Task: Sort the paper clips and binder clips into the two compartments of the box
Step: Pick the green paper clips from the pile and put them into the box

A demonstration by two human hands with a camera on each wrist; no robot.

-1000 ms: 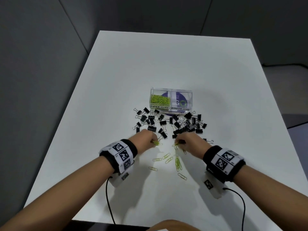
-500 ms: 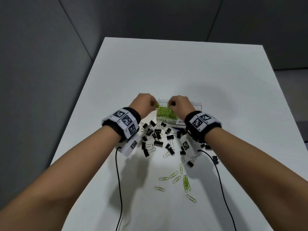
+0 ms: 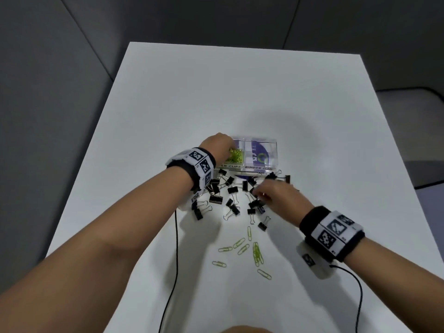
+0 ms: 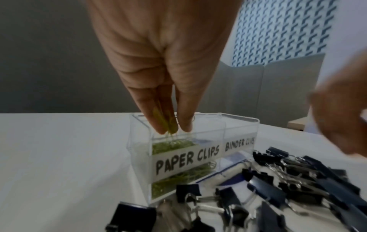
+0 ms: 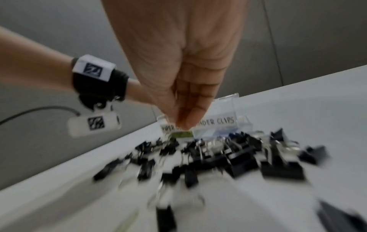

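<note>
A clear two-compartment box (image 3: 276,150) stands mid-table, labelled PAPER CLIPS on the left and BINDER CLIPS on the right (image 4: 139,141). Yellow-green paper clips (image 3: 236,156) fill the left compartment. My left hand (image 3: 228,149) hangs over that compartment and pinches a few green paper clips (image 4: 163,124) between fingertips pointing down (image 4: 172,130). My right hand (image 3: 259,194) is blurred, low over the black binder clips (image 3: 231,191) scattered in front of the box. Its fingers (image 5: 184,124) point down close together with nothing seen between them.
Several loose green paper clips (image 3: 257,254) lie on the white table (image 3: 168,104) nearer to me than the binder clips. Black cables (image 3: 176,236) trail from both wristbands across the near table. Grey partition walls surround the table.
Both hands went from the table to the paper-clip compartment. The right hand has since pulled back and down over the binder clips, while the left hand stays above the compartment.
</note>
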